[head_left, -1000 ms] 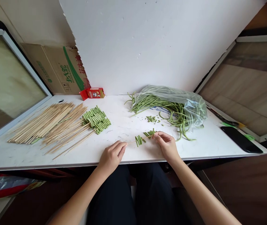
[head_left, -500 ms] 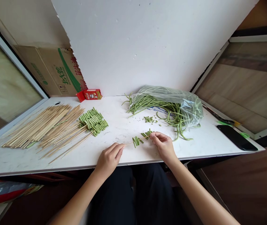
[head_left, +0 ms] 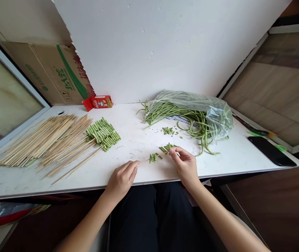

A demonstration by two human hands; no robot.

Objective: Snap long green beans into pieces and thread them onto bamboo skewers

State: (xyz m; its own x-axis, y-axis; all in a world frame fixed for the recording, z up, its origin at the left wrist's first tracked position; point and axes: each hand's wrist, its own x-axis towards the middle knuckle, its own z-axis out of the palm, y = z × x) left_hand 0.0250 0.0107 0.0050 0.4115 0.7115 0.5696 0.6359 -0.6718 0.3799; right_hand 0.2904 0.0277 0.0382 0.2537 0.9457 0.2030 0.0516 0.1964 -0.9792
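Note:
My left hand (head_left: pixel 122 177) is closed on a thin wooden skewer (head_left: pixel 144 161) near the front edge of the table. Several short green bean pieces (head_left: pixel 152 158) are threaded on it, and one more sits slanted a little farther along. At the skewer's far end my right hand (head_left: pixel 184 162) pinches a bean piece, mostly hidden by the thumb and fingers. Just behind those fingertips lies a small row of cut bean pieces (head_left: pixel 167 147). To the left, finished bean skewers (head_left: pixel 103 133) are stacked with their green ends together.
Bare skewers (head_left: pixel 37 140) lie in a heap at left. A clear plastic bag (head_left: pixel 186 97) of long beans (head_left: pixel 165 111) stands at the back right, with bean ends (head_left: pixel 168 131) before it. A red packet (head_left: pixel 102 102), a cardboard box (head_left: pixel 47 75) and a black phone (head_left: pixel 271 151) are around.
My view has shifted slightly. The right hand stays at the skewer's far end, its fingertips now a little farther from the threaded pieces. The left hand keeps its hold.

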